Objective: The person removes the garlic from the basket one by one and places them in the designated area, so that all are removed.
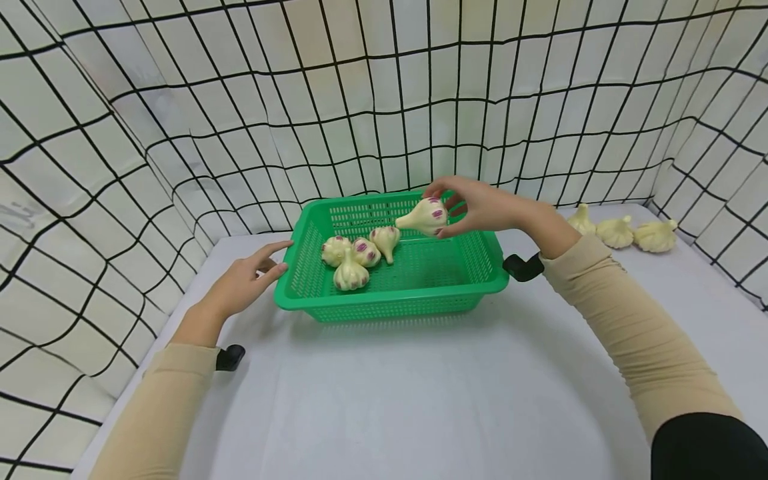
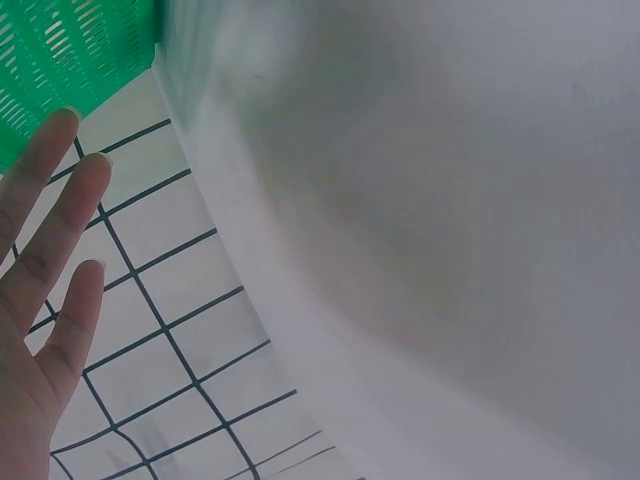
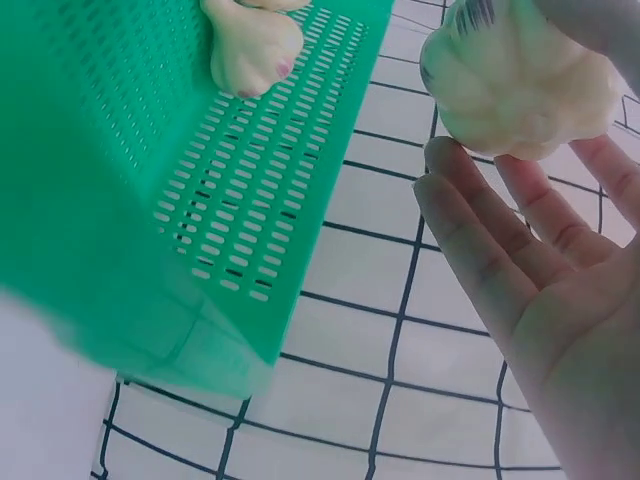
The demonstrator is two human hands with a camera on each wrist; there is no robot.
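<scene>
Head view: the right hand (image 1: 480, 205) pinches a garlic (image 1: 425, 217) above the basket (image 1: 390, 308), where four bulbs (image 1: 351, 275) lie; the left hand (image 1: 243, 283), fingers spread, is at its left rim, contact unclear. Three plain bulbs (image 1: 615, 232) lie right on the table (image 1: 372, 400).

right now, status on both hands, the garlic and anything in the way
Right hand grips a garlic bulb over the basket. Left hand at the basket's left end. Four other bulbs inside; nothing visibly blocking it.
</scene>
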